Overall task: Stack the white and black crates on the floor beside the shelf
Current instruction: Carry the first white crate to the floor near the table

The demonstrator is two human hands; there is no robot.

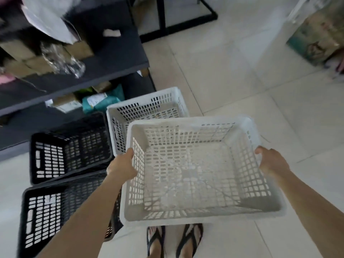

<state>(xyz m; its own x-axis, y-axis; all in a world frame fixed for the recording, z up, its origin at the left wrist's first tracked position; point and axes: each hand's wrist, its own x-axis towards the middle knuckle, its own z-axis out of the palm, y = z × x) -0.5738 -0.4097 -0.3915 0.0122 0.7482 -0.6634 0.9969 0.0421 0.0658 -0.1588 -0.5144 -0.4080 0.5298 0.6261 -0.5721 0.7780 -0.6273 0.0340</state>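
I hold a white slotted crate in the air above the floor, in the middle of the head view. My left hand grips its left rim and my right hand grips its right rim. Just behind it a second white crate stands on the tiles, partly hidden by the held one. To the left two black crates stand on the floor beside the shelf: one farther back and one nearer, which my left forearm crosses.
A dark shelf unit holding cardboard boxes, plastic wrap and parcels fills the upper left. A black metal frame stands at the top. A printed box sits at the upper right. My feet in sandals are below the held crate.
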